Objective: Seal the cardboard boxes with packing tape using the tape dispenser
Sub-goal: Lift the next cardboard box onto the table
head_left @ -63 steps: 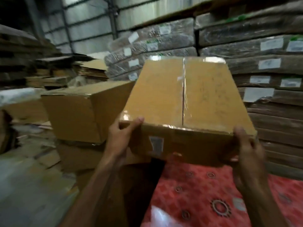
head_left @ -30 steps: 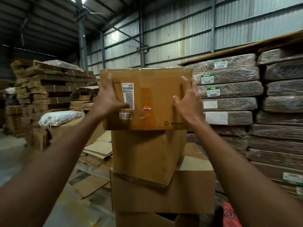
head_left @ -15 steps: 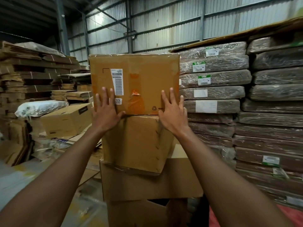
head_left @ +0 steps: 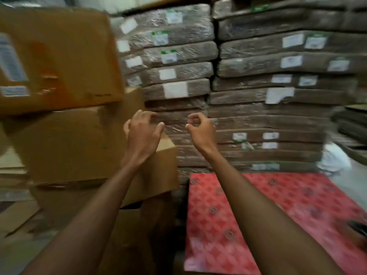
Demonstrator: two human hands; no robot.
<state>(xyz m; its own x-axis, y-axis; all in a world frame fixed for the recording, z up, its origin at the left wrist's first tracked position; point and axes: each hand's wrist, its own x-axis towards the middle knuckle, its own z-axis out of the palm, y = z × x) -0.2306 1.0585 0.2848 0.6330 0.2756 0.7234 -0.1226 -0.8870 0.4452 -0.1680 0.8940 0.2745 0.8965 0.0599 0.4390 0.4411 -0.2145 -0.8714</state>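
The sealed cardboard box (head_left: 59, 56) with white labels sits on top of a stack of cardboard boxes (head_left: 79, 143) at the left. My left hand (head_left: 143, 132) hovers just right of the stack with curled, spread fingers and holds nothing. My right hand (head_left: 200, 130) is beside it in the air, fingers loosely curled, also empty. Neither hand touches the box. No tape dispenser is clearly visible; a dark blurred object (head_left: 357, 227) lies at the right edge.
A wall of shrink-wrapped flat cardboard bundles (head_left: 258, 96) with white labels fills the background. A red patterned mat (head_left: 288, 211) covers the surface at lower right. Flattened cardboard (head_left: 15, 213) lies on the floor at the left.
Both hands have come off the top box and pulled back to the right. The view has swung right and down, so the box stack now sits at the left.
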